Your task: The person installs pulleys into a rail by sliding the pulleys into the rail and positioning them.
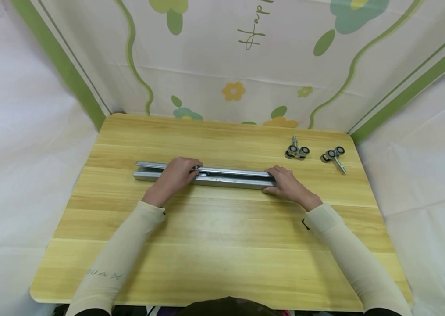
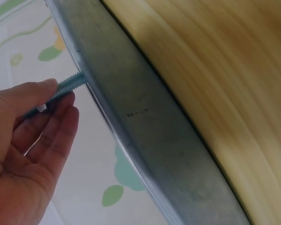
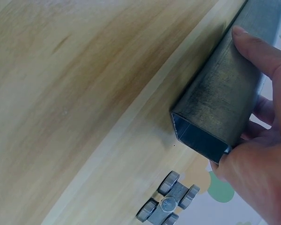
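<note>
A steel C-shaped track point(image 1: 230, 177) lies across the wooden table with its slot facing up. My left hand point(image 1: 176, 174) is over its left half and pinches a threaded bolt point(image 2: 71, 84) between thumb and fingers. The bolt sticks out of the slot; a bit of metal point(image 1: 203, 174) shows inside the track beside the fingers, the rest hidden. At the track's right end, my right hand point(image 1: 286, 184) grips the sides, thumb on the near face and fingers on the far one. The open square end of the track point(image 3: 215, 93) shows in the right wrist view.
Two roller trolleys with bolts lie at the table's back right: one trolley point(image 1: 297, 151) nearer the track, the other point(image 1: 333, 157) farther right. The wooden table point(image 1: 214, 245) stands against a patterned cloth backdrop point(image 1: 206, 52), with white cloth on both sides.
</note>
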`<state>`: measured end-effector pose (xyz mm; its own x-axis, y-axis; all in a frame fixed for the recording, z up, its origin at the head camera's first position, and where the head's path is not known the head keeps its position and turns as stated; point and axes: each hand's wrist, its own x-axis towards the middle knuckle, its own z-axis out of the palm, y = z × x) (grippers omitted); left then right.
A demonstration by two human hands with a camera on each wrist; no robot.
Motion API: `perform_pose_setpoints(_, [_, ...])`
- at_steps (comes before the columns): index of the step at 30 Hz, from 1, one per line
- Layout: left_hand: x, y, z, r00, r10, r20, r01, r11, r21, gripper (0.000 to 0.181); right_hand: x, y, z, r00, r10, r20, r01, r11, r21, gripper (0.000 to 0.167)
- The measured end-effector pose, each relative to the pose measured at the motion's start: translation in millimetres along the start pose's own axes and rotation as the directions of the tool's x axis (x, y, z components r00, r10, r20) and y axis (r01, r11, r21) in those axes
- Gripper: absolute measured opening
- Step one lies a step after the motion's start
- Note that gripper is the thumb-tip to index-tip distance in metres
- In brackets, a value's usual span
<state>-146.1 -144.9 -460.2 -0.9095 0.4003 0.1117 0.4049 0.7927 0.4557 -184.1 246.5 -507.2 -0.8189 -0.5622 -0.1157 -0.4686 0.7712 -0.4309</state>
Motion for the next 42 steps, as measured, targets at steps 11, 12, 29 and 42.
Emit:
perform_pose_setpoints(11, [-14.0,-12.7,-7.2,0.999,-0.029,-0.018,0.029,0.999,0.013,0.025,-1.5,0,3,1.000,-0.010,-0.012,0.011,1.000,0.006,0.065])
perform_pose_setpoints(12, [-15.2,-14.1,-7.9,0.999,-0.031,-0.021,0.032,0.999,0.015,0.025,-1.5,0,3,1.000,-0.013,-0.014,0.013,1.000,0.005,0.065])
perform_pose_setpoints(29, [-27.5,-29.0,-18.2,0.995,-0.088,-0.054,0.089,0.996,0.022,0.025,-1.6,-4,2,1.000,-0.015,-0.015,0.015,1.000,-0.003,0.067])
perform_pose_setpoints(42, [-38.3,-42.6,-25.0,0.990,-0.107,-0.093,0.110,0.994,0.023,0.023,-1.3,0,3,1.000,-0.019,-0.024,0.019,1.000,-0.012,0.066])
